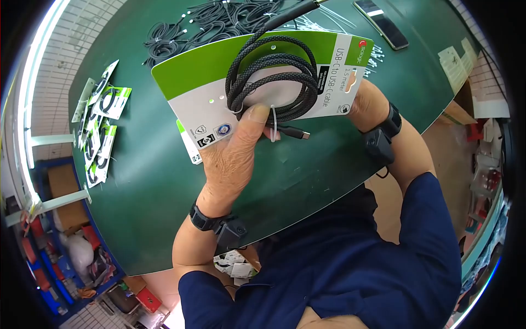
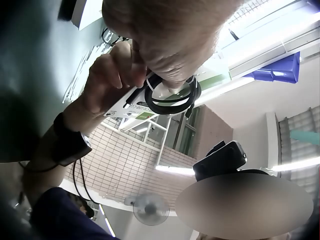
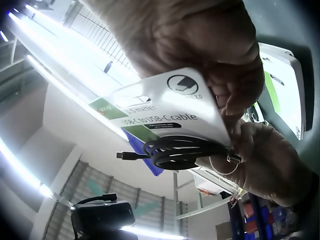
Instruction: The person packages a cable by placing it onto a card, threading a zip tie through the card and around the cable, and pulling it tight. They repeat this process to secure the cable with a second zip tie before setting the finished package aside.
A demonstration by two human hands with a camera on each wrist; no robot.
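Observation:
A coiled black braided USB-C cable (image 1: 274,77) lies on the front of a green and white cardboard card (image 1: 186,93) printed "USB-C to USB-C cable". My left hand (image 1: 233,145) grips the card and cable together, its thumb pressing the coil's lower side. A white cable tie (image 1: 273,123) loops around the coil beside that thumb, and one USB-C plug sticks out to the right. My right hand (image 1: 370,104) is behind the card's right end, mostly hidden in the head view. In the right wrist view its curled fingers (image 3: 232,102) are behind the card; what they hold cannot be told.
Several bundled black cables (image 1: 219,19) and loose white cable ties (image 1: 329,22) lie at the table's far side. A phone (image 1: 382,24) is at the far right. Carded cables (image 1: 101,126) are piled on the left, and another card (image 1: 189,143) lies beneath the held one.

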